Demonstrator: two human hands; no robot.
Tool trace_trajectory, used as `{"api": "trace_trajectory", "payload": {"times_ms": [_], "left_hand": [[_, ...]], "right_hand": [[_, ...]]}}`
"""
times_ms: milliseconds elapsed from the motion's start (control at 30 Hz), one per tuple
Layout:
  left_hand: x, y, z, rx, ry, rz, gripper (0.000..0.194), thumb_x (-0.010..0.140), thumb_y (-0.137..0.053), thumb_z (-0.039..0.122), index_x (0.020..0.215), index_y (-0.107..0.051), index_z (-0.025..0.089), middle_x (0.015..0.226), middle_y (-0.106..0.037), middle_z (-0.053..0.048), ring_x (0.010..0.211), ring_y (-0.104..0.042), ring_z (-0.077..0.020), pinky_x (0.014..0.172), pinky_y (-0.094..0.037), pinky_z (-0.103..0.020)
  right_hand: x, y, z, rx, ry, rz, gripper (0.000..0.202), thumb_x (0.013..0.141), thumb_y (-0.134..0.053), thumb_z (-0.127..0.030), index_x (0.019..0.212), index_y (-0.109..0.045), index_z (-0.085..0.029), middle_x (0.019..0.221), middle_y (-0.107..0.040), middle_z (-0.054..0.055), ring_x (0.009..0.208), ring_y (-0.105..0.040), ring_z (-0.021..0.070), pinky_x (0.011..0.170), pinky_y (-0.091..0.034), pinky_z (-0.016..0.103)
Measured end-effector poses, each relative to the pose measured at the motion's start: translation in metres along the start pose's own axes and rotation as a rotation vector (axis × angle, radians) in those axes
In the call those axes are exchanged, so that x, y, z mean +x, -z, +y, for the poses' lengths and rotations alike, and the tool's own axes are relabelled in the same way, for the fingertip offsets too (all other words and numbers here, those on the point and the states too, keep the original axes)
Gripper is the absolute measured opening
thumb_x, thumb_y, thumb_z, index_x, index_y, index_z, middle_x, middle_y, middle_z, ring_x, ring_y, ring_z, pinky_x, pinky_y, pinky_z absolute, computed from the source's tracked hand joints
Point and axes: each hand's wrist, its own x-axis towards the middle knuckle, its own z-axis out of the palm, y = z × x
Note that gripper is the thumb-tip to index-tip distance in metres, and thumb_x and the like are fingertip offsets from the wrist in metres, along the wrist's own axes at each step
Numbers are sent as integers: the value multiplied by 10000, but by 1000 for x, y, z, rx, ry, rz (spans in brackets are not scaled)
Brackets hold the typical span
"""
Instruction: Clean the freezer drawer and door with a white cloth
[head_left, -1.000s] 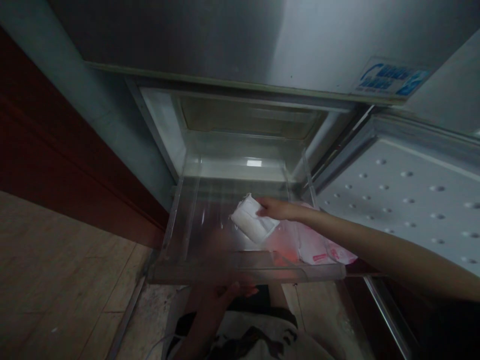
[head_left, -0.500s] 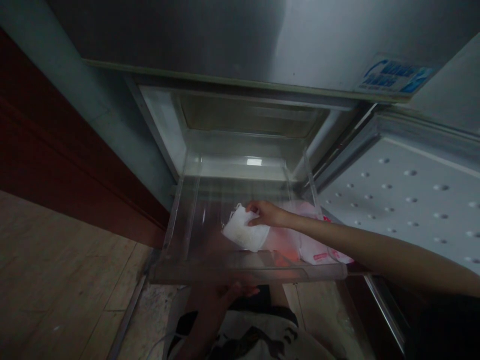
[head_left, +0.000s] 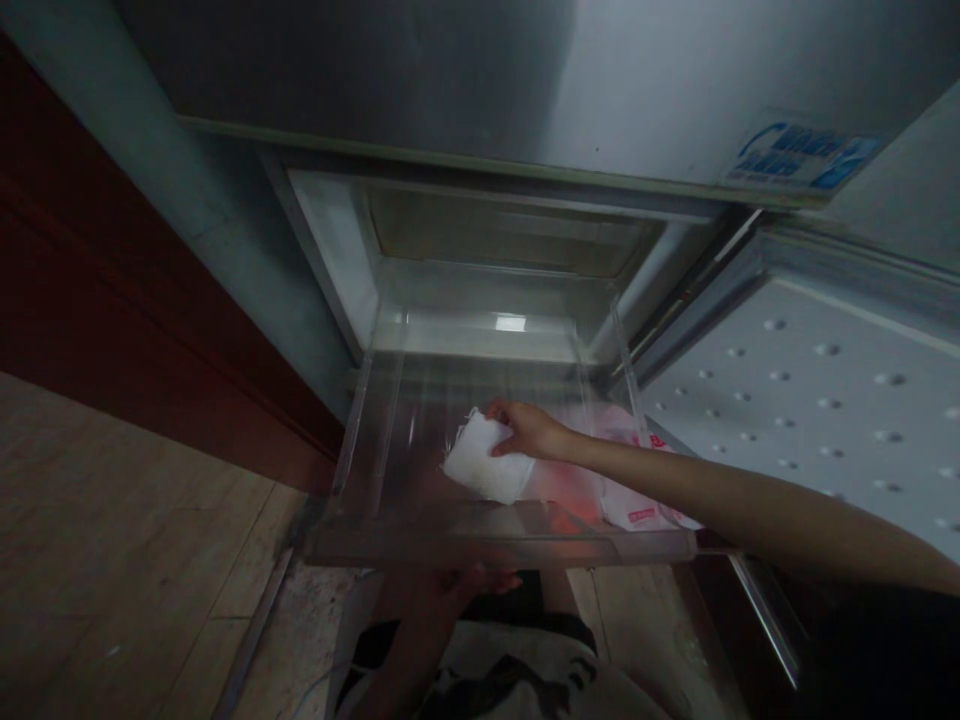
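A folded white cloth [head_left: 486, 466] with loose threads along its left edge is pinched in my right hand [head_left: 525, 430]. My right arm reaches in from the right, and the cloth is over the inside of a clear plastic drawer [head_left: 375, 543], near its front. Below the drawer's front edge is my left hand [head_left: 469, 583], dim and partly in shadow. Its fingers point to the right with the thumb apart, and nothing shows in them. Whether it touches the drawer's underside I cannot tell.
The drawer is pulled out of a fridge compartment [head_left: 495, 225]. A studded white door [head_left: 810, 390] stands swung out at the right. Pink-and-white plastic bags [head_left: 630, 500] show by the drawer's right side. A dark red wooden panel [head_left: 187, 300] bounds the left, above a tiled floor [head_left: 135, 560].
My right hand and the cloth have shifted very slightly left within the drawer. The view has moved a little. My left hand stays below the drawer front.
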Motion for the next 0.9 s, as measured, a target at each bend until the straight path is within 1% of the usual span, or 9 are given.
{"api": "trace_trajectory", "payload": {"times_ms": [100, 233, 333, 533, 600, 667, 767, 833, 900], "left_hand": [[0, 0, 1, 31, 5, 10, 482, 626, -712, 597, 814, -733, 153, 827, -765, -88, 774, -723, -291, 794, -555, -449], [-1, 0, 2, 51, 12, 26, 519, 598, -719, 617, 813, -731, 145, 826, -763, -98, 774, -722, -298, 804, -549, -458], [-1, -1, 2, 57, 20, 44, 539, 579, -718, 636, 805, -730, 146, 808, -764, -95, 765, -723, -298, 801, -549, -455], [-2, -3, 5, 75, 22, 51, 518, 602, -704, 631, 775, -736, 145, 766, -764, -91, 755, -726, -290, 784, -555, -432], [-2, -3, 5, 52, 15, 39, 496, 607, -712, 614, 785, -739, 151, 785, -765, -85, 758, -726, -285, 788, -555, -430], [-3, -3, 6, 32, 10, 27, 470, 618, -717, 596, 791, -743, 159, 795, -766, -77, 759, -727, -278, 791, -556, -422], [-3, -4, 6, 21, 6, 27, 452, 621, -720, 587, 786, -745, 167, 782, -767, -68, 753, -728, -272, 784, -558, -409], [-3, -4, 6, 27, 1, 37, 457, 616, -722, 591, 787, -743, 168, 776, -767, -66, 745, -728, -269, 777, -560, -407], [-2, -4, 6, 42, 2, 44, 477, 604, -722, 605, 785, -741, 164, 774, -767, -68, 739, -728, -272, 765, -563, -408]], "right_hand": [[1, -3, 2, 23, 5, -19, 556, 597, -804, -125, 1100, -569, -150, 872, -623, 18, 779, -577, 146, 635, -381, 201], [6, -5, 6, 65, 23, -59, 439, 573, -776, -64, 978, -627, -146, 752, -570, -25, 707, -533, 120, 610, -355, 193], [11, -5, 9, 117, 47, -101, 361, 575, -754, -49, 905, -637, -138, 684, -512, -53, 650, -480, 93, 589, -333, 183], [14, -3, 11, 206, 139, -218, 284, 597, -692, -9, 835, -601, -134, 673, -468, -67, 633, -425, 75, 579, -318, 165], [13, 0, 10, 212, 175, -257, 232, 615, -657, 10, 791, -599, -131, 684, -481, -60, 655, -435, 77, 602, -326, 168], [11, 3, 9, 210, 199, -288, 254, 627, -627, 27, 825, -610, -131, 727, -519, -50, 680, -459, 80, 629, -342, 173], [8, 3, 7, 198, 210, -307, 289, 649, -666, -32, 915, -619, -132, 767, -551, -42, 686, -483, 86, 639, -360, 182], [6, 0, 6, 174, 207, -304, 207, 666, -725, -139, 848, -628, -125, 713, -538, -45, 659, -477, 90, 617, -350, 187], [6, -3, 5, 140, 200, -290, 191, 657, -764, -212, 743, -620, -121, 641, -504, -52, 622, -458, 90, 588, -327, 192]]}}
